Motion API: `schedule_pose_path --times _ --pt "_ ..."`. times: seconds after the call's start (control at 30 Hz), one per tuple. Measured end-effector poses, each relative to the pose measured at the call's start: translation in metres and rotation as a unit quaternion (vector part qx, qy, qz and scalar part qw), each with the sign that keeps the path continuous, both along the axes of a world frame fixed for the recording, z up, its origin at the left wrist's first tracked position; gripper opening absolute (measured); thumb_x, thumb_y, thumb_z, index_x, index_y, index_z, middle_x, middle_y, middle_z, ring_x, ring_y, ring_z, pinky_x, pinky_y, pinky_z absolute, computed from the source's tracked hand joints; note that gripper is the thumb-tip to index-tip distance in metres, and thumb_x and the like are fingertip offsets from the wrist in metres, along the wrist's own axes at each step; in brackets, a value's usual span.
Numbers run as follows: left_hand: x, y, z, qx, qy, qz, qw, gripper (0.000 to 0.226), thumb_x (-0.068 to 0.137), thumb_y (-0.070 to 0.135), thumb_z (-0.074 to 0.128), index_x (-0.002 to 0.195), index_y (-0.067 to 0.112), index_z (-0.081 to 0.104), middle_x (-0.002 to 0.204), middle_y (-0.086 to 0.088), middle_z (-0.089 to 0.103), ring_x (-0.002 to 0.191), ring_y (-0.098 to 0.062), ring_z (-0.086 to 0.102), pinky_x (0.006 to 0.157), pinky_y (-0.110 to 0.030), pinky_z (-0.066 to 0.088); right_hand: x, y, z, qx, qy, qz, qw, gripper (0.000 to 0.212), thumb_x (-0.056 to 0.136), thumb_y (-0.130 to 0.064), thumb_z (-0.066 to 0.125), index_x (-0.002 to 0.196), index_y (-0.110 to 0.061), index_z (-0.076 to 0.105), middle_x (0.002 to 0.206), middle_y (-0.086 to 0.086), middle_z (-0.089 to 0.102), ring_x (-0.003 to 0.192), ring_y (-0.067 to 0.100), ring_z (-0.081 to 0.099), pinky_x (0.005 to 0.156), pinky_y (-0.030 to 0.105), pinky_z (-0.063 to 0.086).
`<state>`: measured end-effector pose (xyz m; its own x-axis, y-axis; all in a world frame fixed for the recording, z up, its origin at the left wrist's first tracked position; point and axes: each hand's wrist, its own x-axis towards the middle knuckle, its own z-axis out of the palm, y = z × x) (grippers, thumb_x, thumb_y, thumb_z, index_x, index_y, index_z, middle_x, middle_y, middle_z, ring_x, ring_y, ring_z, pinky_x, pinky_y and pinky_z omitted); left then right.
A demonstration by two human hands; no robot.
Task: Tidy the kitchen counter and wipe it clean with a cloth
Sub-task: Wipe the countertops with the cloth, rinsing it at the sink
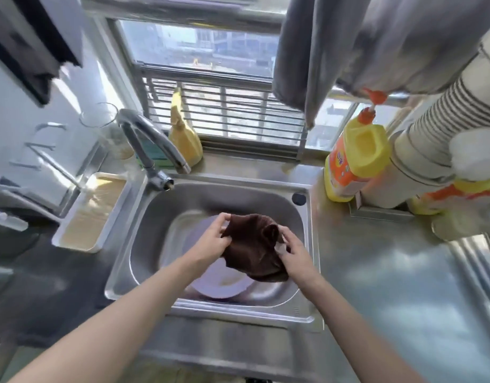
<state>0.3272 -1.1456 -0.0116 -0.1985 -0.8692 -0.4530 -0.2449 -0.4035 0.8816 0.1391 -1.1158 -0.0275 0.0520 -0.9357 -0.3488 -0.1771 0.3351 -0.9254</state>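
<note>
Left grip (214, 239) and right grip (295, 251): both closed on one brown cloth (252, 244), held above the steel sink (265, 200). White plate (219, 286) lying in basin beneath. Yellow detergent bottle (357, 156) standing on desk (390, 272), right of sink.

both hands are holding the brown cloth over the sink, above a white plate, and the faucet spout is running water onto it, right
Not quite: the head view shows no water coming from the faucet. The rest holds: the left hand and right hand hold the brown cloth over the sink, above a white plate.
</note>
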Motion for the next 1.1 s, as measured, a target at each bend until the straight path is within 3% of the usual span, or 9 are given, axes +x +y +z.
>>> schedule_pose_path --times 0.13,0.23,0.33,0.4,0.63,0.77,0.87,0.97,1.1 --pt "-0.016 -0.033 -0.007 0.026 0.002 0.012 1.0 0.045 0.079 -0.015 0.033 0.074 0.019 0.061 0.067 0.007 0.059 0.061 -0.006 0.052 0.051 -0.014 0.041 -0.023 -0.033 -0.011 0.058 -0.097 -0.057 0.992 0.036 0.081 0.01 0.049 0.094 -0.014 0.072 0.096 0.008 0.071 0.092 0.02 0.064 0.084 0.031 0.051" --pt "-0.027 -0.054 -0.007 0.063 0.005 0.005 0.998 0.029 0.066 0.004 0.04 0.064 0.017 0.066 0.072 0.01 0.061 0.074 -0.007 0.053 0.064 -0.016 0.042 -0.033 -0.053 -0.019 0.14 -0.208 -0.056 0.966 0.035 0.074 -0.015 0.052 0.1 0.0 0.07 0.102 0.018 0.068 0.095 0.027 0.062 0.09 0.038 0.046" --pt "-0.034 -0.065 -0.017 0.013 -0.078 -0.056 0.995 0.021 0.083 0.025 0.059 0.064 0.017 0.063 0.098 0.012 0.053 0.102 0.003 0.048 0.086 -0.017 0.036 -0.034 -0.069 -0.029 0.117 -0.092 -0.042 0.988 0.03 0.089 -0.034 0.057 0.079 -0.009 0.071 0.082 0.007 0.068 0.079 0.017 0.062 0.079 0.033 0.048" --pt "-0.034 -0.071 -0.03 -0.026 -0.123 -0.045 0.991 0.017 0.079 0.023 0.071 0.068 0.021 0.058 0.109 0.005 0.047 0.109 -0.005 0.046 0.091 -0.02 0.035 -0.033 -0.077 -0.036 0.071 -0.016 -0.045 0.996 0.009 0.082 -0.02 0.069 0.077 -0.014 0.063 0.079 0.002 0.062 0.076 0.014 0.057 0.072 0.028 0.046" --pt "-0.053 -0.109 -0.032 -0.132 -0.137 0.017 0.982 0.044 0.071 -0.013 0.059 0.081 0.028 0.047 0.104 -0.001 0.042 0.098 0.0 0.045 0.089 -0.02 0.037 -0.046 -0.122 -0.039 0.044 -0.127 -0.192 0.972 0.05 0.073 0.022 0.058 0.101 -0.018 0.048 0.094 0.011 0.06 0.075 0.006 0.062 0.064 0.016 0.052" --pt "-0.076 -0.135 -0.027 -0.179 -0.181 -0.007 0.967 0.032 0.083 0.005 0.061 0.111 0.016 0.053 0.138 -0.005 0.033 0.122 -0.007 0.038 0.105 -0.018 0.026 -0.047 -0.164 -0.051 -0.131 0.19 -0.255 0.939 0.048 0.077 0.002 0.059 0.117 -0.023 0.051 0.126 0.017 0.05 0.116 0.027 0.052 0.102 0.043 0.041" --pt "-0.07 -0.143 -0.041 -0.206 -0.343 -0.038 0.916 0.053 0.087 0.021 0.058 0.137 0.02 0.039 0.155 -0.006 0.009 0.137 -0.021 0.026 0.111 -0.031 0.022 -0.021 -0.176 -0.066 -0.133 0.435 -0.145 0.879 0.045 0.089 -0.034 0.047 0.129 -0.013 0.051 0.143 0.025 0.036 0.13 0.047 0.033 0.104 0.059 0.028" --pt "-0.043 -0.144 -0.057 -0.131 -0.515 -0.083 0.843 0.075 0.089 0.037 0.053 0.147 0.015 0.011 0.156 -0.016 -0.006 0.144 -0.032 0.004 0.114 -0.045 0.012 -0.001 -0.182 -0.092 -0.095 0.531 -0.049 0.841 0.065 0.082 -0.063 0.038 0.135 -0.025 0.048 0.147 0.023 0.033 0.13 0.054 0.028 0.101 0.066 0.026" --pt "-0.007 -0.143 -0.073 -0.03 -0.571 -0.11 0.813 0.092 0.088 0.051 0.049 0.146 0.004 -0.006 0.155 -0.019 -0.009 0.145 -0.03 -0.001 0.115 -0.046 0.013 0.01 -0.211 -0.103 -0.025 0.515 -0.09 0.852 0.064 0.088 -0.056 0.047 0.144 -0.028 0.032 0.155 0.019 0.012 0.138 0.051 0.004 0.112 0.058 0.008"
